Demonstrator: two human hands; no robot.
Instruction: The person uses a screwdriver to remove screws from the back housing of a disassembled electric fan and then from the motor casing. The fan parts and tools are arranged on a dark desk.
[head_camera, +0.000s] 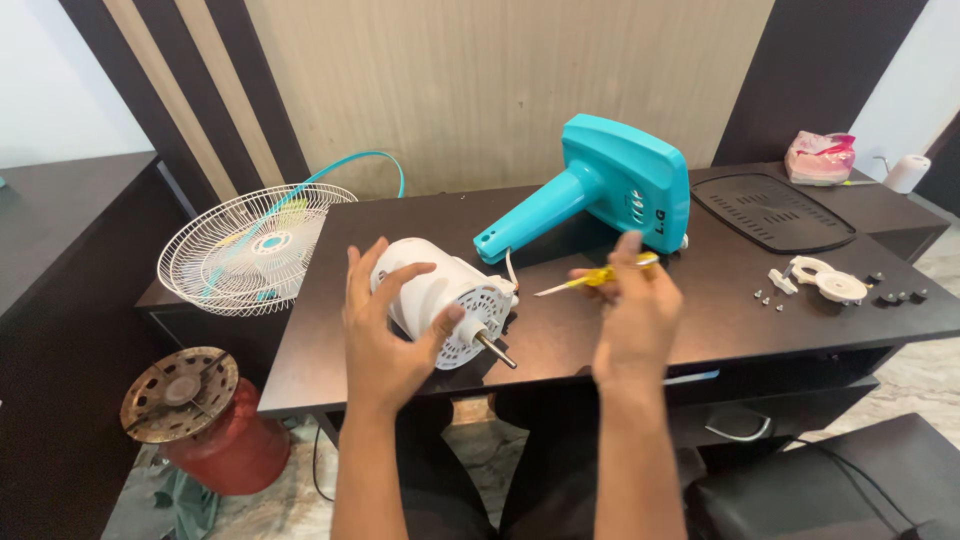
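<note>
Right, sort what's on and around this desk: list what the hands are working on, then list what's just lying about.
In hand:
- white fan motor, held by the left hand
- yellow screwdriver, in the right hand

Lying about:
- teal fan stand
- wire fan guard
- black grille panel
- small white parts and screws
- red gas cylinder
- pink bag
</note>
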